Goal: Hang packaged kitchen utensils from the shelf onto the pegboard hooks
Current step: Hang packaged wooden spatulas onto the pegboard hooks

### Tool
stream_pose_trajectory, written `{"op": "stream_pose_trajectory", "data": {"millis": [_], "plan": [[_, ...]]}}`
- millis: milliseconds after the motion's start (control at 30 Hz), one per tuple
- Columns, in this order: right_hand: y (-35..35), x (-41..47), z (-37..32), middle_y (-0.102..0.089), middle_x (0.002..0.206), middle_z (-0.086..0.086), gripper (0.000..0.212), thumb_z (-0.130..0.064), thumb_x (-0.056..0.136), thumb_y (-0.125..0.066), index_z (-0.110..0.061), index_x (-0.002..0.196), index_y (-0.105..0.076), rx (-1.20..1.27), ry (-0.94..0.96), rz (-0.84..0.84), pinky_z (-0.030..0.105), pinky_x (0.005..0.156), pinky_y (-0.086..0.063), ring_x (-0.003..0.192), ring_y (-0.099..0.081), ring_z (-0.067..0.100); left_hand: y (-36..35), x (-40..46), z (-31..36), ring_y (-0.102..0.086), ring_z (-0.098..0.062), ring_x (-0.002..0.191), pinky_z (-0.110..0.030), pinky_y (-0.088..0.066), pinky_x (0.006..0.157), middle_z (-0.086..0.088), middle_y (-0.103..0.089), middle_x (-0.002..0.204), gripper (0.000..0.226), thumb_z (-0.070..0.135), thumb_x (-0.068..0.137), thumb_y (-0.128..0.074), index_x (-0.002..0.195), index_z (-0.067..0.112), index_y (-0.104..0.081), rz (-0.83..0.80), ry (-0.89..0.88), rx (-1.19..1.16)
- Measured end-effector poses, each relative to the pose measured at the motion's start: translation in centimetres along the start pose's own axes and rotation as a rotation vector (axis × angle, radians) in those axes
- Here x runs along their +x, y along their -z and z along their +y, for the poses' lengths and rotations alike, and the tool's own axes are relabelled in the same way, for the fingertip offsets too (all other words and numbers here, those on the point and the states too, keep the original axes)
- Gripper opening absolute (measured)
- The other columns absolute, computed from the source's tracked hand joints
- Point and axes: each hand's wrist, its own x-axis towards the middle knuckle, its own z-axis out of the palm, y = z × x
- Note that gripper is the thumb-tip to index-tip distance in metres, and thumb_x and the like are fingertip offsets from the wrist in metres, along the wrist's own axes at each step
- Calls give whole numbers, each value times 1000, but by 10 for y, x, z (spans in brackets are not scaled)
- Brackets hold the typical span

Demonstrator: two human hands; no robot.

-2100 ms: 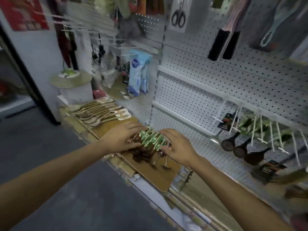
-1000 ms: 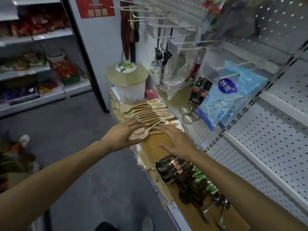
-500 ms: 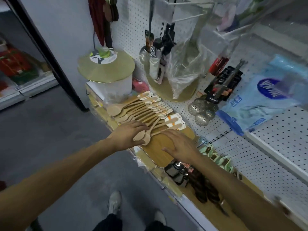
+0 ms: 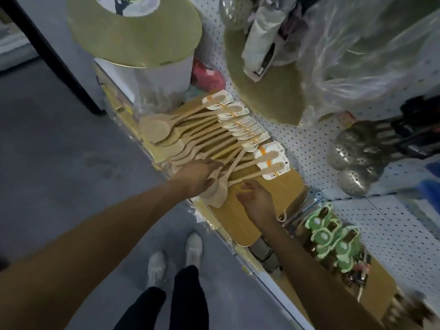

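Observation:
Several packaged wooden spoons (image 4: 202,132) with white card labels lie fanned in a row on the shelf. Two or three looser wooden spoons (image 4: 220,190) lie crossed at the near end of the row. My left hand (image 4: 196,178) rests on these loose spoons with its fingers stretched over their necks, and the bowls stick out below it. My right hand (image 4: 256,201) hovers just right of them over a bamboo board (image 4: 288,186), fingers relaxed and spread, holding nothing. The white pegboard (image 4: 302,141) rises behind the shelf; no hooks show in this view.
A white bucket with a round gold lid (image 4: 133,32) stands at the far left of the shelf. Metal skimmers (image 4: 352,160) and a clear plastic bag (image 4: 362,58) hang on the pegboard. Green-carded dark utensils (image 4: 333,236) lie to the right. My feet stand on grey floor (image 4: 59,151).
The view has tipped further down and closer. My hands stay at the loose spoons; the right hand has lifted slightly off the board and its fingers have spread.

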Motion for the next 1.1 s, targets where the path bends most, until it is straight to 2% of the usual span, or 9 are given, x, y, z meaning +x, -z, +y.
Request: {"op": "stream_pose_trajectory", "data": {"millis": [167, 300, 367, 500, 567, 700, 800, 1000, 1100], "plan": [[-47, 90, 20, -69, 100, 1, 24, -14, 89, -64, -7, 112, -65, 153, -123, 72, 18, 70, -36, 95, -61, 17, -52, 67, -33, -53, -30, 125, -35, -44, 97, -8, -54, 142, 53, 21, 96, -55, 148, 20, -42, 37, 71, -118], [-77, 139, 34, -72, 98, 2, 31, -26, 84, -65, -11, 112, -64, 257, -260, 88, 34, 81, -55, 91, -67, 22, -82, 96, -44, -59, -29, 107, -30, -42, 76, -5, -65, 116, 30, 30, 93, -59, 122, 22, -60, 43, 121, -233], [-89, 155, 46, -72, 91, 2, 31, -31, 78, -66, -15, 104, -63, 287, -293, 88, 45, 77, -59, 83, -70, 24, -92, 107, -43, -61, -26, 102, -29, -43, 73, -1, -67, 105, 22, 35, 91, -59, 109, 23, -63, 58, 137, -232], [-97, 169, 58, -72, 86, 3, 28, -26, 77, -72, -11, 100, -64, 321, -334, 86, 34, 65, -56, 82, -70, 25, -96, 122, -36, -58, -28, 117, -40, -51, 94, -4, -65, 126, 46, 39, 92, -59, 136, 26, -55, 61, 192, -178], [-90, 165, 54, -72, 89, 2, 16, -19, 83, -70, -14, 99, -68, 390, -353, 101, 34, 70, -56, 85, -69, 22, -91, 125, -34, -59, -27, 118, -38, -50, 95, -4, -66, 127, 48, 40, 91, -60, 138, 28, -55, 38, 201, -208], [-66, 145, 45, -62, 70, 4, 14, -1, 90, -63, -8, 78, -68, 532, -403, 59, 23, 55, -46, 65, -55, 15, -67, 124, -26, -61, -19, 110, -28, -47, 92, -1, -68, 120, 49, 7, 88, -61, 134, 22, -61, -85, 227, -448], [-48, 127, 35, -50, 58, 5, 19, 2, 92, -59, -3, 73, -60, 626, -488, 46, 20, 43, -39, 55, -44, 15, -47, 125, -21, -57, -13, 85, -24, -48, 78, -6, -64, 103, 55, -13, 87, -51, 134, 14, -62, -190, 248, -681], [-23, 82, 16, -51, 57, 10, 19, 5, 88, -58, -2, 71, -55, 647, -515, 130, 27, 47, -39, 50, -45, 17, -30, 105, 8, -53, 5, 50, -10, -43, 50, -1, -62, 78, 53, -22, 86, -51, 131, 6, -62, -243, 189, -819], [-13, 52, 13, -52, 60, 11, 19, 6, 87, -57, -3, 70, -55, 669, -511, 170, 31, 50, -41, 53, -47, 20, -22, 85, 30, -53, 12, 53, -6, -40, 51, 17, -66, 68, 54, -21, 83, -60, 129, 7, -64, -255, 91, -787]]}}
